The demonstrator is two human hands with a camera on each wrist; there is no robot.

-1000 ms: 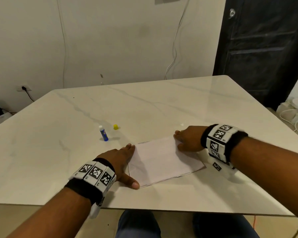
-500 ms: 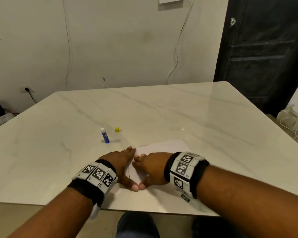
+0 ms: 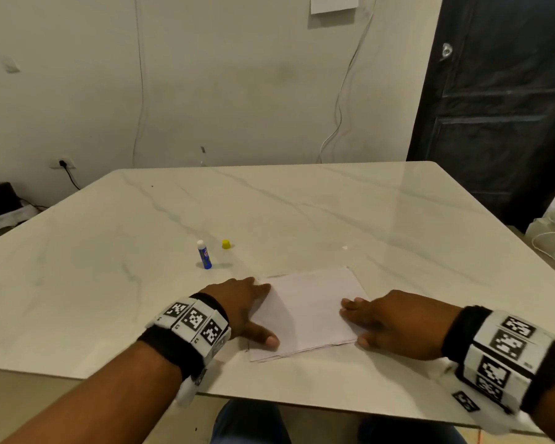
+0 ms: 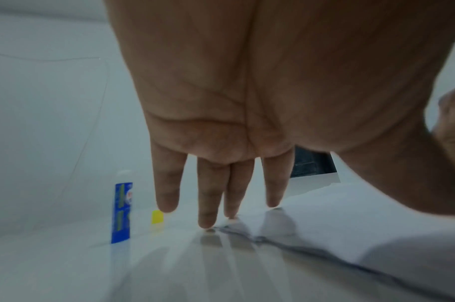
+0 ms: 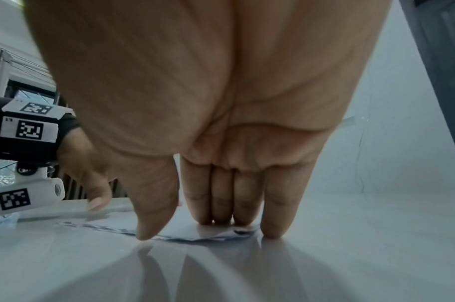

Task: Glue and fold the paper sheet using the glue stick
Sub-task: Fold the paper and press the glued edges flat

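The folded paper sheet lies flat on the counter near its front edge. My left hand and right hand press its side edges, fingers straight. The uncapped glue stick stands just beyond, beside its yellow cap.

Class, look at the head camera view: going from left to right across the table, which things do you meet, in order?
Glue stick → yellow cap → left hand → folded paper sheet → right hand.
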